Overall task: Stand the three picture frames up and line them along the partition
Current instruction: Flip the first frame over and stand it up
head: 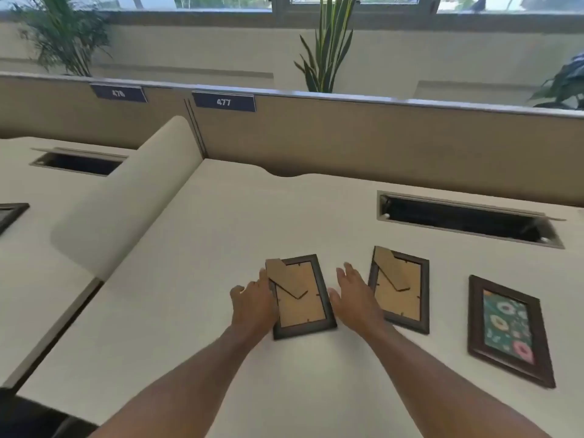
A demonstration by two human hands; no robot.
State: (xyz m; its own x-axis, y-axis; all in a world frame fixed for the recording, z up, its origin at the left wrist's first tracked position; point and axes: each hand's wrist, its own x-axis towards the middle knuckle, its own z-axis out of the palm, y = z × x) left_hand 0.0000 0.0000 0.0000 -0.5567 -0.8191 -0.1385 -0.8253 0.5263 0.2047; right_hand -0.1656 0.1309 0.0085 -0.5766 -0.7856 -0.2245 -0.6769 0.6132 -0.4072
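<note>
We are reaching both hands down to the first frame [300, 298], which is lying face down on the surface [196, 248] with its cardboard stand showing. Our left hand [252, 303] is resting against its left edge, fingers loosely spread and closed on nothing yet. Our right hand [357, 295] is lying open and flat just beside its right edge, also holding nothing.

Just right of our right hand, a second frame [399, 289] is lying face down, its stand partly lifted. Further right, well apart from both hands, the third frame [510, 331] is lying face up, showing a flowery print. The partition [347, 140] is running across well beyond our fingertips, and an open cable slot [464, 218] is sitting between it and the two right-hand frames.

Our worry: a stand not swung fully out could let a frame tip flat again, and one set too near the slot could slip a foot into it. Our right wrist might also nudge the second frame while lifting.
</note>
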